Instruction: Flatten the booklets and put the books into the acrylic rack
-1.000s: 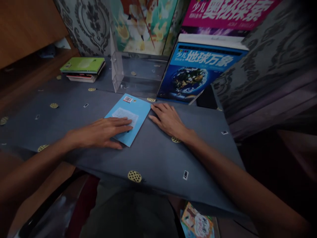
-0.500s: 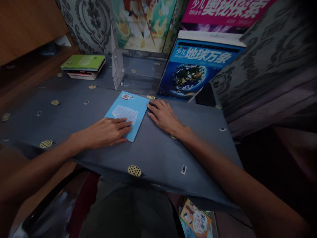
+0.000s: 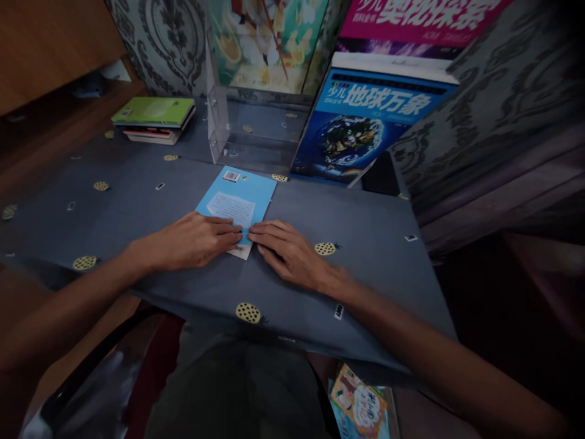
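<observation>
Thin, rectangular blue book (image 3: 235, 194) lies on pineapple-printed cloth (image 3: 292, 308). Left hand (image 3: 194, 239) rests flat on it, unclamped; right hand (image 3: 290, 251), formerly at the upper corner, touches the lower edge, pinch undeterminable. Pale page (image 3: 241, 252) now shows there.

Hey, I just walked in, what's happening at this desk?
A person has both hands on a light blue book lying barcode side up on the patterned cloth. The left hand lies across its lower left part; the right hand's fingertips touch its lower right edge, where a pale page shows at the near corner.
</observation>
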Demonstrator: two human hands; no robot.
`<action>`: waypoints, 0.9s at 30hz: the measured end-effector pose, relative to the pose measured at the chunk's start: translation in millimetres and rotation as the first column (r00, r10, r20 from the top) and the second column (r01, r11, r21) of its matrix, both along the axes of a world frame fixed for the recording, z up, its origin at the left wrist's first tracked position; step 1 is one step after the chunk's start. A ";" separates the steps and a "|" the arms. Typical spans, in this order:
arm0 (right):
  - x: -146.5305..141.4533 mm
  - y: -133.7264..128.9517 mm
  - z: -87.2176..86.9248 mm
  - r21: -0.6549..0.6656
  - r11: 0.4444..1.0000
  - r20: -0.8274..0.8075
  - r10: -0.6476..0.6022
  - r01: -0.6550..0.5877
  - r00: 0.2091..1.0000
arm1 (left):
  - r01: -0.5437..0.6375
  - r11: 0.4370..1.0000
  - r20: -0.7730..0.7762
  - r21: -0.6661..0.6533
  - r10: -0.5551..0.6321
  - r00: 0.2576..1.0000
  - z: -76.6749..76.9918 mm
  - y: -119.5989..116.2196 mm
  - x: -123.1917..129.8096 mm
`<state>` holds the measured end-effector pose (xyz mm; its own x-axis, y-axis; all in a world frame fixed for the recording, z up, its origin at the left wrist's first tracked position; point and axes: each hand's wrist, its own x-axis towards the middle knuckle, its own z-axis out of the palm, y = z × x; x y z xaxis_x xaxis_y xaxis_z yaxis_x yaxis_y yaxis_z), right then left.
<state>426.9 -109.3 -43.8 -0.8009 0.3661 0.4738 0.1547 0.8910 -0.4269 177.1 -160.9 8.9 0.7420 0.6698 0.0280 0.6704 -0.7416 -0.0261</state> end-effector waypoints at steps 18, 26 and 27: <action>3.2 -8.9 9.5 0.130 0.980 0.110 0.135 -0.149 0.985 | -0.046 0.992 0.146 -0.116 0.063 0.987 1.2 -0.4 -8.2; 1.8 -12.6 15.8 0.139 0.983 0.121 0.107 -0.123 0.987 | -0.258 0.960 0.242 -0.104 0.276 0.930 -20.2 20.5 -32.1; 1.7 -12.9 16.4 0.129 0.984 0.119 0.104 -0.119 0.987 | -0.308 0.947 0.230 -0.095 0.322 0.918 -24.2 25.4 -35.9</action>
<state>428.6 -122.3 -27.4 -0.8835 0.2099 0.4187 0.0906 0.9537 -0.2869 141.2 -135.4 -15.3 0.4682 0.8734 0.1343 0.8505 -0.4866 0.1994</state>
